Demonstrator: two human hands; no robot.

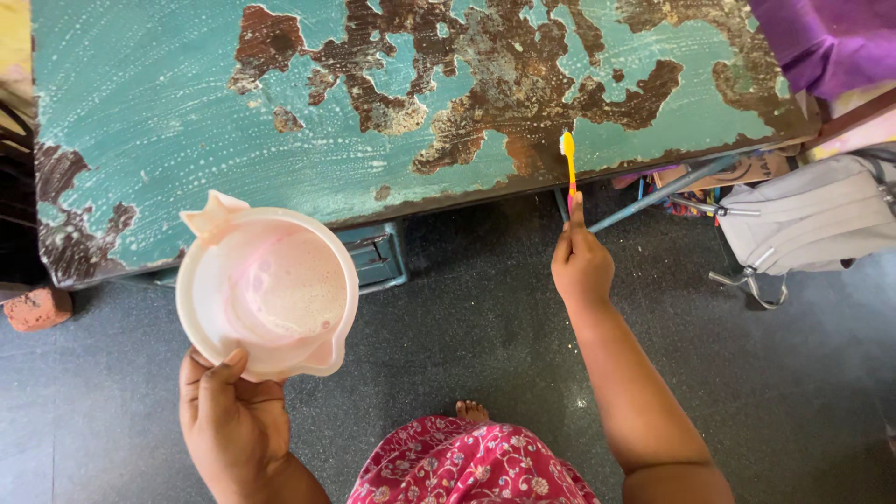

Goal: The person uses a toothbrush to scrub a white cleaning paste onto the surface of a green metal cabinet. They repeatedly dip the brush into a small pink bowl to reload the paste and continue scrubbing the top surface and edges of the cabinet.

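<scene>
My left hand (229,411) grips the near rim of a pale pink plastic jug (266,289) that holds foamy pinkish liquid, thumb over the edge. It hovers over the table's front edge and the floor. My right hand (581,264) is shut on the handle of a yellow and pink toothbrush (568,161). The brush head touches the front edge of the teal table (159,112), whose paint has peeled to brown rust in large patches. Fine white streaks cover the teal surface.
A teal metal box (378,257) sits under the table on the dark floor (485,336). A grey bag (812,219) and metal rods (667,191) lie at the right. Purple cloth (826,42) is at the top right, a brick (37,308) at the left.
</scene>
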